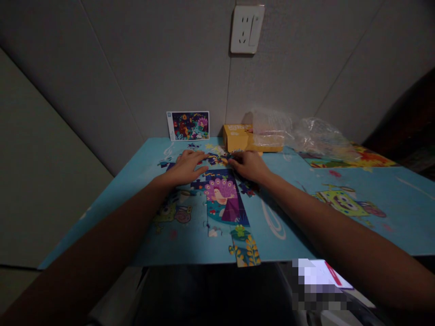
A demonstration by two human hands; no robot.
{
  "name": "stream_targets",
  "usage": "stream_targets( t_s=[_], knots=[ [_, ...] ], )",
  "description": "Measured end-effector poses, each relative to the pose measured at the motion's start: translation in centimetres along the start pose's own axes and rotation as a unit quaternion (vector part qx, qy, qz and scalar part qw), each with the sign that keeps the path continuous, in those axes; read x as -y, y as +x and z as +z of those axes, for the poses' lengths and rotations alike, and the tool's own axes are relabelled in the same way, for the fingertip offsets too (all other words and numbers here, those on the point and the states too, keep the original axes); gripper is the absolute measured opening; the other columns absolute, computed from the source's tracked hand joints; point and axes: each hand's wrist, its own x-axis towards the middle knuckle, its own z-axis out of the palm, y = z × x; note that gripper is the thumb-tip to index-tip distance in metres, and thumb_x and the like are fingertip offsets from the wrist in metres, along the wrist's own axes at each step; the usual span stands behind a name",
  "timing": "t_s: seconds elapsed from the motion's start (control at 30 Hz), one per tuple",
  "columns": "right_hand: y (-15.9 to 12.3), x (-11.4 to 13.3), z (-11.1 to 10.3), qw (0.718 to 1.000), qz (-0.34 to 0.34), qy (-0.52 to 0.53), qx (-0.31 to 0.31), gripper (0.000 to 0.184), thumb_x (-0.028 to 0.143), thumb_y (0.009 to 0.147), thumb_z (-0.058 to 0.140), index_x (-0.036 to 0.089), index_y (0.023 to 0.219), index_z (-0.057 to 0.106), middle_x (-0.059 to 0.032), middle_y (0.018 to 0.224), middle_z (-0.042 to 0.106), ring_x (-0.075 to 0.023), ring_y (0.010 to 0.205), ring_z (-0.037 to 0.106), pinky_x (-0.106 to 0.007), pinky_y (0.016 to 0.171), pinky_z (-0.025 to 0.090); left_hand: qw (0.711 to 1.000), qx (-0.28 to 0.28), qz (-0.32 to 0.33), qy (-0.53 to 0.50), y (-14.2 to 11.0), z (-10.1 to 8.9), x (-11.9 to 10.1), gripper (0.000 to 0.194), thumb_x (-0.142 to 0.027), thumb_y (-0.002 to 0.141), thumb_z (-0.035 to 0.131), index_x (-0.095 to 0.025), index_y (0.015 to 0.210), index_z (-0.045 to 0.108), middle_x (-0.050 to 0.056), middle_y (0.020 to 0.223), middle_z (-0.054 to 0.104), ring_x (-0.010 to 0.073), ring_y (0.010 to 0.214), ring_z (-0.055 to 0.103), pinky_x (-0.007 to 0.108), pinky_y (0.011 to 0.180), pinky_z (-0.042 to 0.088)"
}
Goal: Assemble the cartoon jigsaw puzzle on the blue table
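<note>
"Two hands are over the table, yes?"

"Yes. The bare left hand point(188, 168) is palm down, fingers loosely extended and thumb held apart, with its fingertips by a cluster of small dark-blue and yellow cardboard puzzle pieces point(217, 159)."

"And the other one?"

"The bare right hand point(249, 165) is on the opposite side of that cluster, its fingers bent. I cannot tell whether they pinch a piece, because the tips blend into the dark pieces."

"Where is the joined part?"

"The partly assembled jigsaw with a pink peacock point(222, 194) lies flat between the forearms, just nearer the person than the cluster. A joined strip with a green frog and yellow leaves point(251, 249) extends from its lower end to the table's front edge."

"What stands behind?"

"A white-bordered printed picture card point(190, 127) leans upright against the grey wall point(190, 59). To its right is a yellow cardboard box point(234, 139), partly covered by a crumpled clear plastic bag point(272, 127). All of it is on a light-blue, cartoon-printed tabletop point(401, 203)."
</note>
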Motion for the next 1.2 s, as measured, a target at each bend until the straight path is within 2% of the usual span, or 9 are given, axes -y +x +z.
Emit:
stream_targets(
  t_s=[0.2,0.4,0.57,0.7,0.8,0.87,1.03,1.13,1.2],
  knots=[
    [0.0,-0.4,0.9,0.998,-0.003,-0.008,-0.056,0.038,0.049,0.092,0.051,0.024,0.106,0.076,-0.0147,0.108,0.062,-0.0285,0.102,0.058,-0.043,0.092,0.045,0.999,-0.004,-0.026,-0.023,0.7,1.1,0.6,0.041,-0.038,0.093,0.046,-0.023,0.128,0.059,0.009,0.134,0.059,0.0348,0.125,0.040,0.055,0.102,0.035],
    [0.0,-0.2,0.8,0.998,-0.008,0.018,-0.064,0.035,0.044,0.092,0.052,0.022,0.102,0.077,-0.0165,0.117,0.060,-0.0328,0.113,0.054,-0.050,0.097,0.042,0.999,-0.018,-0.035,-0.033,1.1,0.9,0.6,0.032,-0.032,0.091,0.050,-0.020,0.117,0.063,0.012,0.117,0.063,0.0325,0.119,0.042,0.052,0.100,0.035],
    [-0.1,0.5,0.6,0.993,-0.101,0.034,-0.041,0.027,0.034,0.090,0.056,0.019,0.100,0.076,-0.0137,0.127,0.063,-0.0301,0.121,0.051,-0.048,0.100,0.041,0.999,-0.026,0.001,-0.034,1.3,0.4,0.7,0.016,-0.032,0.085,0.061,-0.020,0.093,0.068,0.007,0.102,0.066,0.0258,0.105,0.049,0.045,0.101,0.033],
    [-0.3,1.0,0.6,0.984,-0.167,0.048,-0.030,0.023,0.027,0.088,0.057,0.021,0.101,0.075,-0.0093,0.119,0.069,-0.0284,0.116,0.055,-0.049,0.100,0.040,0.998,-0.052,-0.016,-0.032,1.4,0.2,0.5,0.027,-0.033,0.083,0.066,-0.018,0.105,0.067,0.008,0.099,0.067,0.0272,0.103,0.050,0.041,0.095,0.038],
    [-0.4,1.1,0.6,0.984,-0.158,0.067,-0.036,0.031,0.028,0.087,0.057,0.018,0.114,0.070,-0.0113,0.112,0.071,-0.0280,0.111,0.059,-0.047,0.097,0.043,0.997,-0.074,-0.016,-0.030,1.3,0.1,0.4,0.052,-0.034,0.078,0.071,-0.014,0.125,0.059,0.009,0.101,0.067,0.0281,0.102,0.051,0.040,0.094,0.040],
    [-0.4,1.1,0.7,0.986,-0.142,0.078,-0.040,0.043,0.030,0.087,0.058,0.014,0.127,0.062,-0.0142,0.115,0.070,-0.0282,0.109,0.061,-0.045,0.095,0.044,0.996,-0.081,-0.009,-0.025,1.2,0.1,0.2,0.059,-0.033,0.077,0.071,-0.012,0.130,0.056,0.009,0.103,0.066,0.0280,0.103,0.052,0.041,0.096,0.040],
    [-0.6,1.2,0.8,0.986,-0.139,0.084,-0.025,0.053,0.032,0.088,0.060,0.013,0.137,0.053,-0.0155,0.116,0.069,-0.0279,0.106,0.063,-0.043,0.094,0.045,0.998,-0.057,-0.012,-0.021,1.1,0.0,-0.7,0.030,-0.034,0.086,0.059,-0.014,0.107,0.067,0.011,0.100,0.066,0.0266,0.098,0.057,0.041,0.092,0.043],
    [-0.8,1.4,0.5,0.982,-0.156,0.102,-0.028,0.056,0.029,0.088,0.061,0.015,0.140,0.049,-0.0132,0.114,0.070,-0.0271,0.106,0.062,-0.042,0.094,0.045,0.993,-0.084,0.007,-0.079,0.9,-0.3,-1.6,0.024,-0.032,0.092,0.051,-0.016,0.099,0.067,0.009,0.098,0.067,0.0241,0.096,0.058,0.040,0.091,0.044],
    [-0.9,1.6,0.2,0.976,-0.174,0.123,-0.035,0.061,0.027,0.086,0.064,0.017,0.143,0.044,-0.0114,0.111,0.070,-0.0262,0.104,0.063,-0.041,0.093,0.045,0.981,-0.116,0.001,-0.152,0.7,-0.7,-2.4,0.023,-0.032,0.091,0.053,-0.017,0.105,0.064,0.007,0.099,0.067,0.0219,0.095,0.059,0.038,0.087,0.046]
  ],
)
